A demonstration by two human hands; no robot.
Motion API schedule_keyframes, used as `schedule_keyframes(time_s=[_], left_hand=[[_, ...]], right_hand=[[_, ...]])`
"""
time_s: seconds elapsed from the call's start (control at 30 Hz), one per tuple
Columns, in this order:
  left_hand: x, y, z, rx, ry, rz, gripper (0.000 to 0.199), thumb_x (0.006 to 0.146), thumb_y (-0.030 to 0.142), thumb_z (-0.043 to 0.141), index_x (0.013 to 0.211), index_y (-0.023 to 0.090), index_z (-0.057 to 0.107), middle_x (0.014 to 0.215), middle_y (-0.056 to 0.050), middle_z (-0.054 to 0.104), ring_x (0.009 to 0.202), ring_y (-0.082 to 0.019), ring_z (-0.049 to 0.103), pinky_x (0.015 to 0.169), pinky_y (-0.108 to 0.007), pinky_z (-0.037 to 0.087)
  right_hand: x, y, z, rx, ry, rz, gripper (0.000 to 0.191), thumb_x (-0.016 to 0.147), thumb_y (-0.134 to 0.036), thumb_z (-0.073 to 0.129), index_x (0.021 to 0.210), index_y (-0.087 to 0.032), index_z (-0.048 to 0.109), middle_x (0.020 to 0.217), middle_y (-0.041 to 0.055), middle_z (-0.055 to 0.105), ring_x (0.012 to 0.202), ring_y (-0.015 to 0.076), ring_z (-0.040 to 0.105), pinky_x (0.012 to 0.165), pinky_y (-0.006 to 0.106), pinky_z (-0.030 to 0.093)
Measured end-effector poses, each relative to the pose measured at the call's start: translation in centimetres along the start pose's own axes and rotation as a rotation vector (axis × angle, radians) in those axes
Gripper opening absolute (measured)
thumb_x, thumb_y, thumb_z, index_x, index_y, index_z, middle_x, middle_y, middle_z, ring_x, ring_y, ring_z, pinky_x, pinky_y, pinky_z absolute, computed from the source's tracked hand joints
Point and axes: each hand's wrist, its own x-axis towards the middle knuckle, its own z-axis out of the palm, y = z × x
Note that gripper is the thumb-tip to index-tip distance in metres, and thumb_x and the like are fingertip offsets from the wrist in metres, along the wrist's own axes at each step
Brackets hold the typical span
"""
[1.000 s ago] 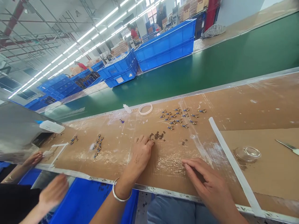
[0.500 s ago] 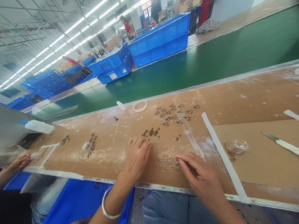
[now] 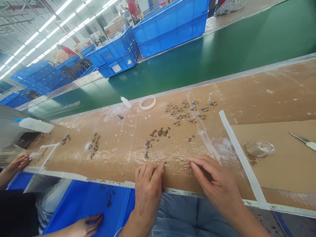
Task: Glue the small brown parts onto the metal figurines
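Observation:
My left hand (image 3: 148,184) is at the table's near edge, fingers curled down and together; whatever they hold, if anything, is hidden. One small dark disc (image 3: 165,162) lies just beyond its fingertips. My right hand (image 3: 217,181) rests to the right with thumb and forefinger pinched; I cannot make out anything between them. Two or three small blue-and-gold figures (image 3: 147,149) lie ahead of my left hand. Beyond them is a loose pile of dark discs (image 3: 163,132), with a few more discs (image 3: 191,138) to the right. Several similar figures (image 3: 185,115) are spread farther back.
A tape roll (image 3: 147,102) and small white bottle (image 3: 126,102) stand at the back. At right are a tape strip (image 3: 243,159), clear dish (image 3: 259,149) and knife (image 3: 304,141). A co-worker's hands (image 3: 19,162) (image 3: 86,226) are at left, one over a blue bin (image 3: 74,202).
My left hand has drawn back from beside the disc pile to the table edge, uncovering figures. My right hand stays pinched in nearly the same place. A co-worker's hand has appeared over the blue bin.

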Motion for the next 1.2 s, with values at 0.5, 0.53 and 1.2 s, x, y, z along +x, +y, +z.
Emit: schedule_keyframes(time_s=[0.5,0.53,1.2], left_hand=[[0.3,0.3,0.2,-0.039,0.005,-0.005,0.023,0.089,0.006,0.055,0.109,0.016,0.062,0.085,-0.004,0.060,0.079,-0.014,0.050,0.074,-0.033,0.036],[0.3,0.4,0.2,-0.037,0.004,-0.001,0.022,0.090,0.006,0.054,0.108,0.016,0.062,0.084,-0.004,0.060,0.078,-0.014,0.049,0.074,-0.033,0.036],[0.6,-2.3,-1.3,0.067,0.064,-0.103,0.017,0.088,0.011,0.061,0.103,0.016,0.065,0.092,-0.005,0.064,0.086,-0.017,0.054,0.078,-0.034,0.040]], right_hand=[[-0.1,-0.3,0.0,-0.016,-0.040,0.022,0.016,0.095,-0.019,0.050,0.101,-0.018,0.065,0.094,0.0030,0.066,0.086,0.0105,0.063,0.075,0.020,0.050],[-0.1,-0.3,0.0,-0.019,-0.042,0.024,0.016,0.095,-0.019,0.050,0.101,-0.018,0.065,0.094,0.0032,0.067,0.086,0.0110,0.064,0.075,0.021,0.050],[-0.4,0.0,0.1,-0.011,-0.051,0.011,0.015,0.095,-0.018,0.051,0.105,-0.020,0.063,0.096,0.0006,0.065,0.089,0.0087,0.062,0.078,0.019,0.048]])
